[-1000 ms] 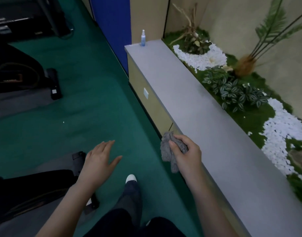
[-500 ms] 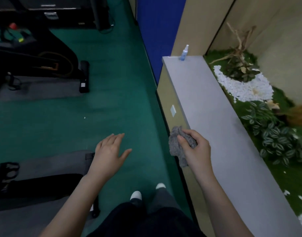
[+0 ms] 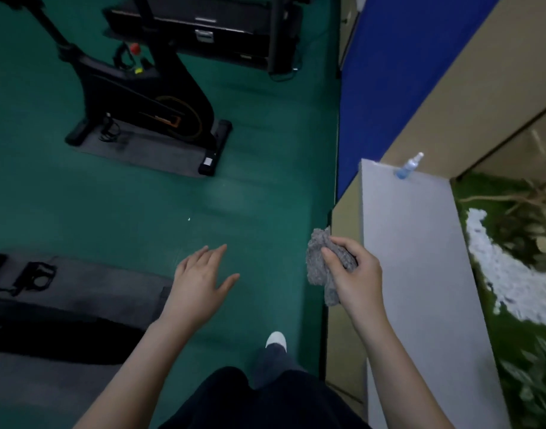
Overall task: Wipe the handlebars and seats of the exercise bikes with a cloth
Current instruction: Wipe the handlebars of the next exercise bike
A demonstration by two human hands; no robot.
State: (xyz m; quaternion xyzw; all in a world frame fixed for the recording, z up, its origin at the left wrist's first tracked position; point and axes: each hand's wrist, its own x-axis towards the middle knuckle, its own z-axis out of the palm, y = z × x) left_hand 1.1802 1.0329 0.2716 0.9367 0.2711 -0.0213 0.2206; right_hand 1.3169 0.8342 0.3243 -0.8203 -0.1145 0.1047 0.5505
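My right hand grips a crumpled grey cloth in the air beside the grey ledge. My left hand hovers over the green floor with its fingers spread, holding nothing. A black exercise bike stands on a grey mat at the upper left; its seat and handlebars are out of frame. The base and a pedal of a second bike lie at the lower left, on another grey mat.
A long grey ledge runs along the right, with a blue spray bottle at its far end. Behind it lies a planter with white pebbles and plants. A treadmill stands at the top. My white shoe is on the floor.
The view has swung left: the ledge and planter slid right, and the far exercise bike came into full view. Both hands kept their pose, the right still holding the cloth.
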